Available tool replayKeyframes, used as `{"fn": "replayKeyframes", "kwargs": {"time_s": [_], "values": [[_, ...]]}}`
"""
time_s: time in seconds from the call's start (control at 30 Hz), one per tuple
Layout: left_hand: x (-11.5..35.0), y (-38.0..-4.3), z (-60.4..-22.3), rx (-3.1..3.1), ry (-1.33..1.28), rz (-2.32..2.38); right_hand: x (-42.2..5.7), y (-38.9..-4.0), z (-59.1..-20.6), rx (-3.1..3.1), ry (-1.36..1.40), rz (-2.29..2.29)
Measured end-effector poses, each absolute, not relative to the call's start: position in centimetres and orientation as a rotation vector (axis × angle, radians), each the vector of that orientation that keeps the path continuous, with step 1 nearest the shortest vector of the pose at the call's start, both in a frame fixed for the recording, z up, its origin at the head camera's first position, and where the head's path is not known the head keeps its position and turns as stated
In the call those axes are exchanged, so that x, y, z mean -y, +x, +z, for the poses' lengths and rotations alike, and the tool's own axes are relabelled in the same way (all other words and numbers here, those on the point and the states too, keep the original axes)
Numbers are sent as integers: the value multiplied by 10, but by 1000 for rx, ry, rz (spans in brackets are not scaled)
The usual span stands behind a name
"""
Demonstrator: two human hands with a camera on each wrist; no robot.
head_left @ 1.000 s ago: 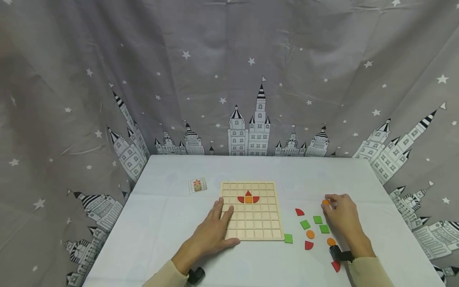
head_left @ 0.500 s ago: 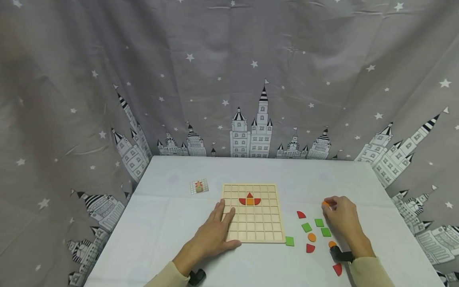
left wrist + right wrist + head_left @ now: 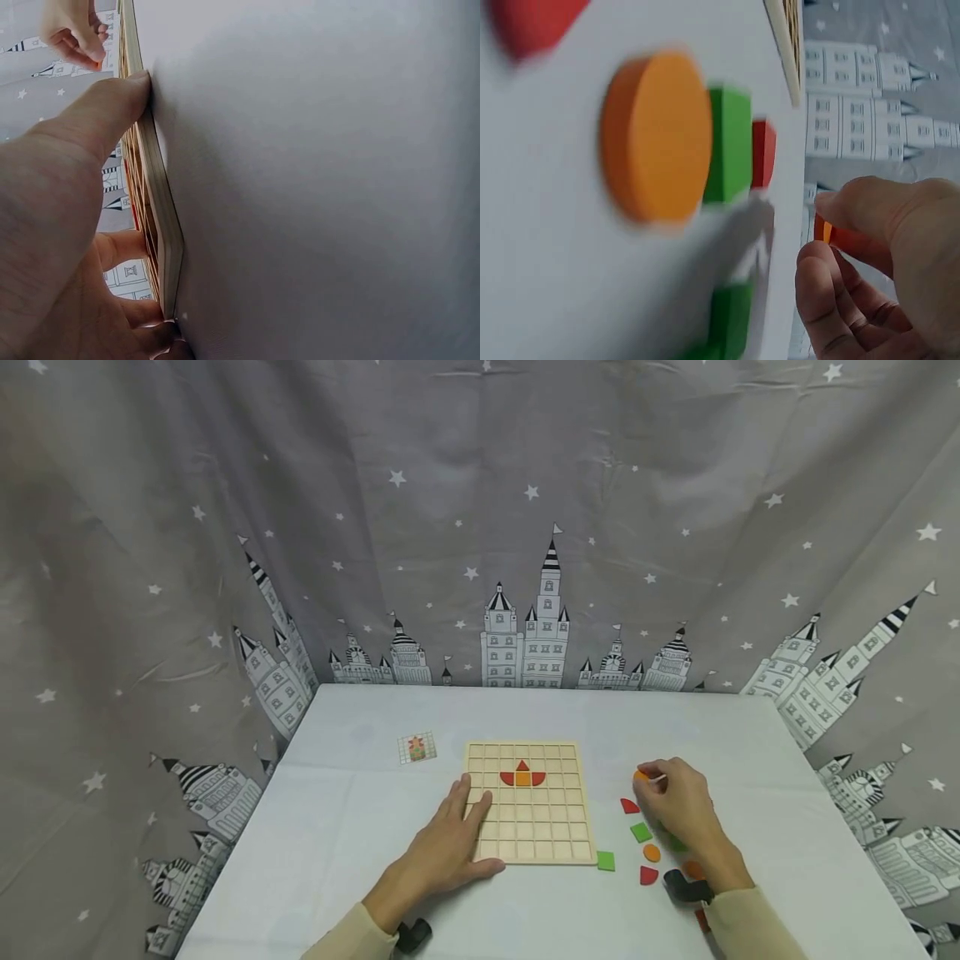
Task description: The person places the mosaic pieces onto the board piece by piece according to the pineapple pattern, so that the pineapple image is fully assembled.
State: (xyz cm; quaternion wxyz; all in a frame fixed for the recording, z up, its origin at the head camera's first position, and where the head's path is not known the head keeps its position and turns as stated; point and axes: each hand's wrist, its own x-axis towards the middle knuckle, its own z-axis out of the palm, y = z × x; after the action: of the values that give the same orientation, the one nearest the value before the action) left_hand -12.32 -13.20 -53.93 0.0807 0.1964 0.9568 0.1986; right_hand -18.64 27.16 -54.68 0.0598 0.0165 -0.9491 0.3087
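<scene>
My left hand (image 3: 444, 835) lies with spread fingers on the lower left of a wooden grid board (image 3: 555, 835); in the left wrist view its thumb (image 3: 124, 97) rests at the board's edge. On the board sit a red triangle (image 3: 522, 766), an orange square (image 3: 522, 779) and a red quarter-circle (image 3: 507, 778) on each side of the square. To the right of the board, my right hand (image 3: 681, 802) pinches an orange piece (image 3: 641, 775) between thumb and fingertips, held over the table. The fingers cover much of this piece; in the right wrist view only its edge (image 3: 823, 229) shows.
Loose pieces lie right of the board: green squares (image 3: 641, 832), orange discs (image 3: 652, 853) and red quarter-circles (image 3: 648, 876), some partly hidden under the right arm. One green square (image 3: 606, 861) lies by the board's lower right corner. A small pattern card (image 3: 417, 748) lies to the board's upper left.
My right hand has moved left toward the board with the orange piece still pinched, its forearm now covering some loose pieces. The left hand stays on the board.
</scene>
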Motion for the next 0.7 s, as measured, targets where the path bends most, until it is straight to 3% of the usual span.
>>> {"fn": "replayKeyframes", "kwargs": {"time_s": [0.7], "values": [[130, -124, -540, -2857, 582, 582, -189, -198, -544, 2752, 574, 1043]]}}
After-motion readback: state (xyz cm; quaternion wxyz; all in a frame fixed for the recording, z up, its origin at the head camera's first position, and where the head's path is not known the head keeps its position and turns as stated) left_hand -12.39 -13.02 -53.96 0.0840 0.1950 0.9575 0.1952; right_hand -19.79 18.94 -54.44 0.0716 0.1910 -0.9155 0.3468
